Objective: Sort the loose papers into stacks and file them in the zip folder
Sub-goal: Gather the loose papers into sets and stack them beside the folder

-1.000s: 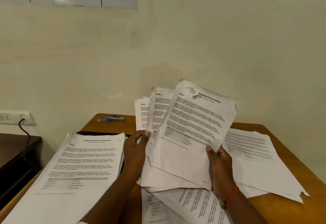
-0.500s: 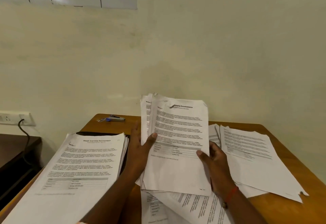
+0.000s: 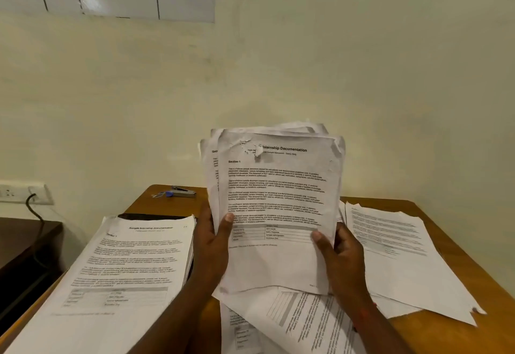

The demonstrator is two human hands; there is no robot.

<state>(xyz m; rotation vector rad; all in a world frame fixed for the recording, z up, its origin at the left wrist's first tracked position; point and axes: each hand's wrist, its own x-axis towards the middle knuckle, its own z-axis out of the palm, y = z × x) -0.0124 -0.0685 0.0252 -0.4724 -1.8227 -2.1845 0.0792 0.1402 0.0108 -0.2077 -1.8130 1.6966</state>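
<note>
Upright between my two hands is one sheaf [image 3: 276,208], its front page headed "Internship Documentation", "Section 1". My left hand [image 3: 213,245] clamps its left edge, my right hand [image 3: 341,256] its right. One stack [image 3: 122,272] lies left on the table [image 3: 443,328]; loose sheets [image 3: 395,253] right and below, number unclear. One stapler [image 3: 181,192] sits behind.

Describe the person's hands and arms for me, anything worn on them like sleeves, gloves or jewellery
Both hands are bare, no gloves or rings that I can see. The left hand and its forearm show no sleeve or band. The right hand has a thin red band around the wrist. Both forearms are uncovered up to the frame's bottom edge.
</note>
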